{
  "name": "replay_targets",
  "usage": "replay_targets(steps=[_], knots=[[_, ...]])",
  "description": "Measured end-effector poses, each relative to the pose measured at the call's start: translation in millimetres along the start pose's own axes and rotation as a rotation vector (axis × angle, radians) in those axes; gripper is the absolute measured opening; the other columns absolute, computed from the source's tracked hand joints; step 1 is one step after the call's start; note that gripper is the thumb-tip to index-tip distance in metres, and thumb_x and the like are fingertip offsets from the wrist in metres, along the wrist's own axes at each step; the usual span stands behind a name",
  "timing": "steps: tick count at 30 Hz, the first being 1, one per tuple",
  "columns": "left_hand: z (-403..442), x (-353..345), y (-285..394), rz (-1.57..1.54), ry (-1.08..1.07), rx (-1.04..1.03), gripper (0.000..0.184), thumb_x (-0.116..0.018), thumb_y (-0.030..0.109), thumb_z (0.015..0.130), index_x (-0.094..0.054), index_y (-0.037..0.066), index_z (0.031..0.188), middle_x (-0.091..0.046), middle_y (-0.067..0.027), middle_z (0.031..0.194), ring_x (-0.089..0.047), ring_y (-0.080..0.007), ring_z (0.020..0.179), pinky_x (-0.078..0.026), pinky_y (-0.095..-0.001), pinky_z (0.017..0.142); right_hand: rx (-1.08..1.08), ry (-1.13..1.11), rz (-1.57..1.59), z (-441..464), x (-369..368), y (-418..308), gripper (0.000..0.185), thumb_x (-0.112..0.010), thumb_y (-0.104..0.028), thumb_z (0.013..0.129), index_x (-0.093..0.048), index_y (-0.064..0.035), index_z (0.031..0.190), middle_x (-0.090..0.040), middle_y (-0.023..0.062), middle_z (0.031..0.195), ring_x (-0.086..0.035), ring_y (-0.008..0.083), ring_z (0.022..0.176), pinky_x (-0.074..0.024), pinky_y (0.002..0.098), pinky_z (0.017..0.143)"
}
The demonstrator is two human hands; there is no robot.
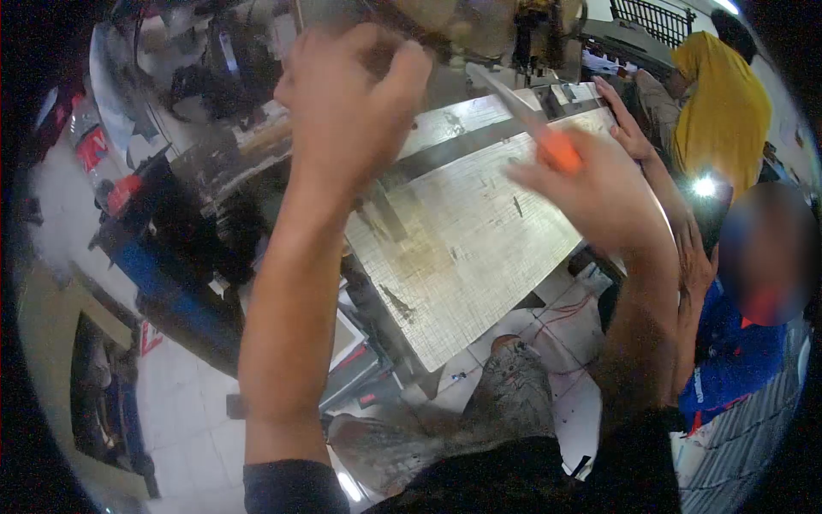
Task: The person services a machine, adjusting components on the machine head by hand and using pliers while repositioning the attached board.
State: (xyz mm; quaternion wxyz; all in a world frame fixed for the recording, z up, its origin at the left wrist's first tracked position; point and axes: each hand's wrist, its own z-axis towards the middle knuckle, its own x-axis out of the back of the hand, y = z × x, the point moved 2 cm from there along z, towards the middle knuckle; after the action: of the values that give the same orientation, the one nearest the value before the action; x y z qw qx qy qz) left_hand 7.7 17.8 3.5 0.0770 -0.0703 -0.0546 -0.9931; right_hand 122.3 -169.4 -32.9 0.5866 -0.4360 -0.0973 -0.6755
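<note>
Right hand (604,184) has its fingers wrapped round the orange-handled tool (533,122), over the far right part of the worn metal surface (479,257); blade points up and left, roughly at the left hand (355,103). Can't tell from the blur if it's one blade or two. Left fingers are curled in, over the far left part of the surface; can't tell if they're pinching anything. Gap between tip and left hand looks small in this view, depth unclear, so I'd angle the tip off that hand and keep the left fingers behind the cutting line. Judgement: grip well back on the handle, thumb clear of the blade, wrist low, short controlled strokes rather than big sweeps. Watch the far right edge: another person's hand (627,124) rests there, just beyond the right hand, so no backswing that way; ask them to lift off if more room is needed. Machine parts (538,38) stand past the far edge, near the tip, so don't let the blade knock metal. Surface is scuffed with dark marks but looks flat; resting the right forearm on it should steady the tool.
</note>
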Motion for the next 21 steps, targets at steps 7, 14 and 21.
replay_targets(steps=[7,14,21], knots=[[-3.2,-2.4,10.2,0.256,0.322,-0.309,0.018,-0.059,0.013,0.088,-0.067,-0.003,0.090,-0.062,-0.0143,0.091,-0.060,-0.0225,0.080,-0.046,-0.0289,0.074,-0.347,-1.040,0.109,-228.5,-96.6,86.1,0.046,-0.073,-0.044,0.080,-0.065,-0.0055,0.103,-0.066,0.0181,0.098,-0.065,0.0359,0.090,-0.0517,0.0457,0.077],[0.6,4.4,-8.2,-0.394,-0.112,0.377,0.019,-0.063,0.017,0.088,-0.067,0.000,0.097,-0.067,-0.0079,0.092,-0.061,-0.0168,0.087,-0.047,-0.0289,0.079,-0.372,-1.031,0.105,-308.3,-201.7,126.3,0.041,-0.069,-0.041,0.085,-0.065,-0.0060,0.106,-0.067,0.0197,0.102,-0.066,0.0360,0.092,-0.0526,0.0456,0.079],[1.1,9.3,-17.4,-0.665,0.219,0.258,0.019,-0.059,0.008,0.090,-0.061,0.000,0.106,-0.064,-0.0063,0.102,-0.058,-0.0141,0.095,-0.044,-0.0266,0.088,-0.348,-1.080,0.147,-300.9,-203.1,125.2,0.034,-0.067,-0.035,0.087,-0.065,-0.0061,0.105,-0.067,0.0188,0.102,-0.067,0.0347,0.091,-0.0535,0.0449,0.078]])
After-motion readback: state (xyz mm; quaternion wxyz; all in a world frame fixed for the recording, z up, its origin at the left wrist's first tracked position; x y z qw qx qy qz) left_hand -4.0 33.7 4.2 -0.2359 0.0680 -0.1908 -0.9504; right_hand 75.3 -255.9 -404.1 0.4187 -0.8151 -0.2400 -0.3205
